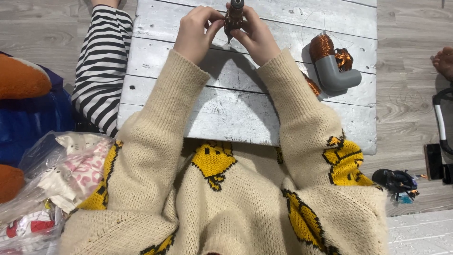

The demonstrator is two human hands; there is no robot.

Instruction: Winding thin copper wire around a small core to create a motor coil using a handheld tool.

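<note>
My left hand (194,32) and my right hand (256,34) meet over the far part of a whitewashed wooden board (226,108). Between their fingertips they hold a small dark brown winding of copper wire (233,19) on a dark core, standing roughly upright. The fingers of both hands pinch it from either side. Cream knitted sleeves with yellow patterns cover both arms. To the right on the board lies a grey pipe elbow (332,73) wrapped with copper wire, with loose copper wire (343,57) bunched beside it.
A striped black-and-white leg (101,61) lies left of the board. Clear plastic bags with fabric (56,165) sit at lower left, beside an orange and blue cushion (23,94). Another person's foot (443,61) shows at the right edge, near a dark device (432,161) and a black bundle (396,182).
</note>
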